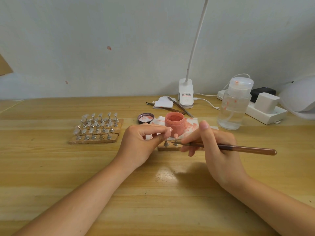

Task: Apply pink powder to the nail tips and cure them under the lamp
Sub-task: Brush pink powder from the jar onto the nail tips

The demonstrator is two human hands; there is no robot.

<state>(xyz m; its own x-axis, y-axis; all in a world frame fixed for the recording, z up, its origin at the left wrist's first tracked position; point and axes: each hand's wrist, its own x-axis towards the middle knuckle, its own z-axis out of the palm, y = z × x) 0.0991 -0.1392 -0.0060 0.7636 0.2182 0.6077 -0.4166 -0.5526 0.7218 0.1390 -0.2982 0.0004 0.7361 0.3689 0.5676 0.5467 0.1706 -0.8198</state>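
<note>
My right hand (pixel 216 147) grips the brush (pixel 238 148), hiding most of the wooden strip (pixel 167 148); my left hand (pixel 141 143) pinches a nail tip (pixel 169 129). Near table (pixel 153 193) lies open.

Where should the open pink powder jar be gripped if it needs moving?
Grip the pink powder jar by its round side wall below the rim, probably from the left or behind. It stands upright and lidless, so keep it level; both hands crowd its front.
</note>
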